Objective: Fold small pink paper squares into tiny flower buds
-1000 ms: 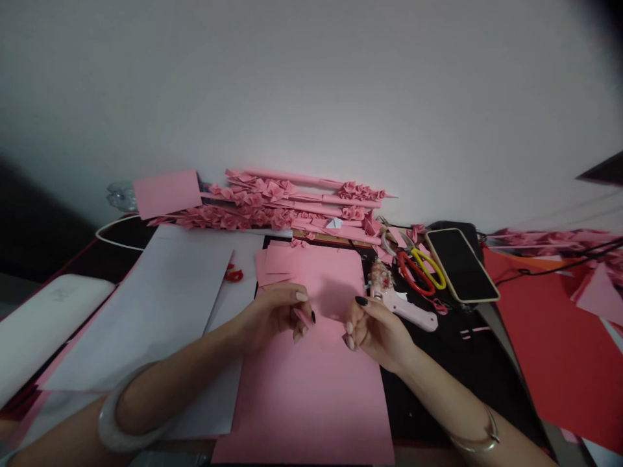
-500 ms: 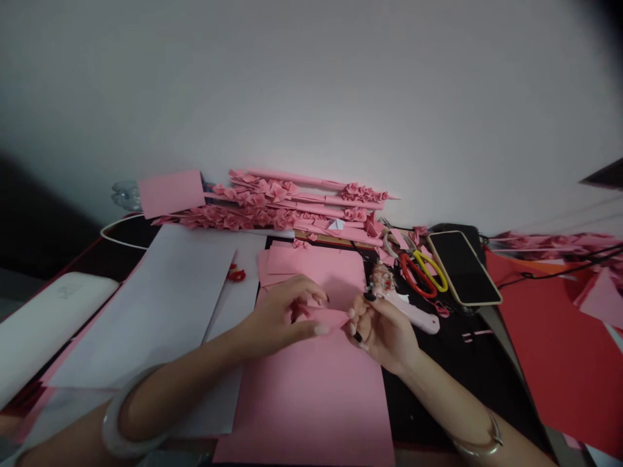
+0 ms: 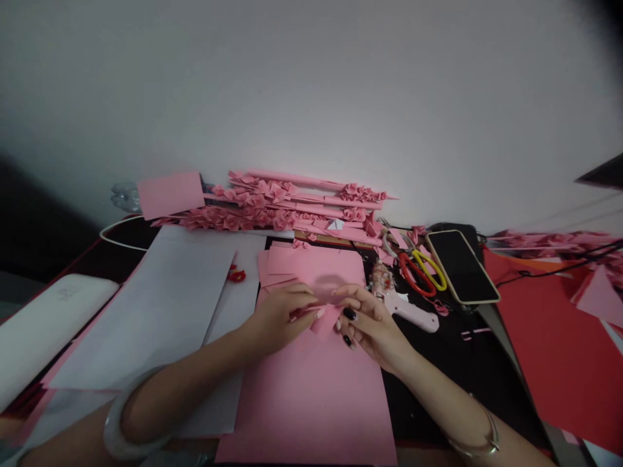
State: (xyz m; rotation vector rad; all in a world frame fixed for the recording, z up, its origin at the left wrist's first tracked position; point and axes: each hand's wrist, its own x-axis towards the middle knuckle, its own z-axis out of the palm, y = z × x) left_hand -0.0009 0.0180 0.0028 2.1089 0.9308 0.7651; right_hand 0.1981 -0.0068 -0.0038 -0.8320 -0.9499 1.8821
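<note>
Gripping folded pink paper (image 3: 325, 322) at frame centre.
Left hand (image 3: 278, 319) and right hand (image 3: 374, 327) pinch it between them, fingers curled; neither clearly nearer; long axis indeterminate.

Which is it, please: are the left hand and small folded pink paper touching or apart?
Touching: the head view shows the left hand pinching the small folded pink paper.

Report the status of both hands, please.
Left hand, right hand: both holding small pink paper. Paper bent, held over large pink sheet. Glue gun near right hand, not blocking.
</note>
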